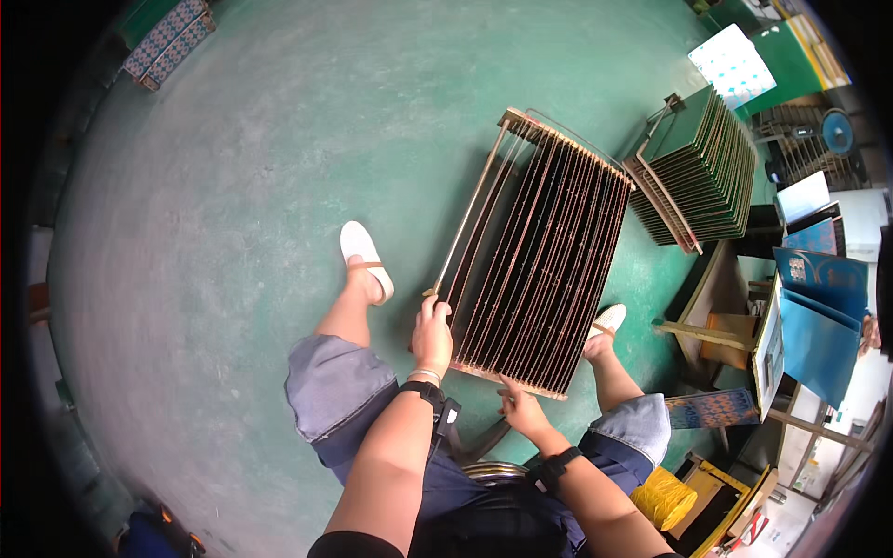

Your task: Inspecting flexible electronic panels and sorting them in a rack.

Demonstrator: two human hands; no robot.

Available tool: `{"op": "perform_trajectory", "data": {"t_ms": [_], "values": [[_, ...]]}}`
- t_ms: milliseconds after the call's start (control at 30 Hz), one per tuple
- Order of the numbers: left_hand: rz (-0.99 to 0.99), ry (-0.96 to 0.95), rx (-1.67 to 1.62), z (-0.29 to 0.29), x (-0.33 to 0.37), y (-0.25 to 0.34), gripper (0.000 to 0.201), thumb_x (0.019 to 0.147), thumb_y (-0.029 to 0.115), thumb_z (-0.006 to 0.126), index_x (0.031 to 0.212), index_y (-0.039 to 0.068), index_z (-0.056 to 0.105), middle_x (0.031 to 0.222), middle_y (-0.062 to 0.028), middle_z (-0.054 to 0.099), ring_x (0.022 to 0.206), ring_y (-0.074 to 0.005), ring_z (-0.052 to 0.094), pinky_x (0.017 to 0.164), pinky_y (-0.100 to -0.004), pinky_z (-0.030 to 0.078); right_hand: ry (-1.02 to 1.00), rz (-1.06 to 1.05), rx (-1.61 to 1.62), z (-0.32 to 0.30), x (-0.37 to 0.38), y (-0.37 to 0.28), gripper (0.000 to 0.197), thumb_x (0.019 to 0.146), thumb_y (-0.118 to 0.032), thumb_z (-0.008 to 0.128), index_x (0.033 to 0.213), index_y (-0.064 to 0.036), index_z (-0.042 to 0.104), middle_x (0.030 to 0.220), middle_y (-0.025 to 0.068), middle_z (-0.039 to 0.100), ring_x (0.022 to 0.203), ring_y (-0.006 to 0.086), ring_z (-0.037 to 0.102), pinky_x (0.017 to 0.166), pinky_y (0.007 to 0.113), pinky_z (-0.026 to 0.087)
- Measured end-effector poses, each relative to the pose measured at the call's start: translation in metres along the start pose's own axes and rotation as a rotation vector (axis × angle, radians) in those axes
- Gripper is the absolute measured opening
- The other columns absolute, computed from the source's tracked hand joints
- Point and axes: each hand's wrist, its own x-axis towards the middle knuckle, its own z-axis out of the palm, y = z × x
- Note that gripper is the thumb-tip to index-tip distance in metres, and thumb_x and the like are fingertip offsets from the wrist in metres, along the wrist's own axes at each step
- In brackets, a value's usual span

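Observation:
Between my feet a slotted rack (473, 223) stands on the floor, filled with several thin dark boards (549, 251) on edge, their rims copper-coloured. My left hand (433, 337) is closed around the rack's near left corner, at the end of its metal side bar; part of the grip is hidden. At the near rail, my right hand (525, 412) reaches with its index finger stretched out against the rail or the board ends. Its other fingers are curled loosely, and I see nothing held in them.
A second rack (662, 200) with green boards stands beyond, to the right. Wooden shelving (712, 335) with blue panels (819, 344) lines the right side. A yellow twine roll (664, 498) lies by my right knee. Patterned boxes (169, 45) stand far left.

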Motion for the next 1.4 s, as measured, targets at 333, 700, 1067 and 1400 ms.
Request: {"op": "perform_trajectory", "data": {"t_ms": [333, 700, 1067, 1400], "values": [[0.197, -0.103, 0.499, 0.014, 0.005, 0.012, 0.022, 0.082, 0.026, 0.057, 0.089, 0.006, 0.062, 0.128, -0.0105, 0.047, 0.108, -0.0288, 0.049, 0.082, -0.0423, 0.043, 0.04, 0.137, 0.076, -0.018, -0.024, 0.001, 0.039, 0.088, -0.008, 0.045, 0.128, -0.0088, 0.045, 0.102, 0.0172, 0.065, 0.082, 0.0295, 0.066, 0.077, 0.038, 0.052], [0.085, -0.257, 0.339, 0.021, 0.009, 0.007, 0.019, 0.082, 0.016, 0.053, 0.08, 0.006, 0.069, 0.122, -0.0092, 0.049, 0.114, -0.0255, 0.045, 0.089, -0.0456, 0.04, 0.016, 0.134, 0.007, -0.021, -0.048, 0.016, 0.032, 0.087, -0.009, 0.046, 0.118, -0.0086, 0.055, 0.094, 0.018, 0.066, 0.088, 0.0342, 0.063, 0.079, 0.04, 0.05], [0.378, -0.227, -0.106, -0.135, -0.026, 0.142, 0.02, 0.082, 0.011, 0.054, 0.069, -0.004, 0.058, 0.113, -0.0214, 0.057, 0.101, -0.033, 0.056, 0.083, -0.0335, 0.046, 0.112, -0.07, 0.022, -0.011, -0.064, 0.025, 0.031, 0.086, -0.008, 0.048, 0.115, -0.0058, 0.057, 0.093, 0.0177, 0.065, 0.083, 0.0315, 0.065, 0.076, 0.039, 0.051], [-0.013, -0.54, -0.925, -0.246, -0.112, 0.154, 0.034, 0.093, 0.028, 0.053, 0.107, -0.003, 0.061, 0.092, 0.0008, 0.06, 0.085, -0.0078, 0.051, 0.076, -0.0231, 0.042, 0.187, -0.176, 1.54, -0.121, -0.141, -0.067, 0.043, 0.097, -0.038, 0.038, 0.119, -0.0033, 0.051, 0.106, 0.0046, 0.059, 0.094, 0.0152, 0.057, 0.082, 0.028, 0.047]]}}
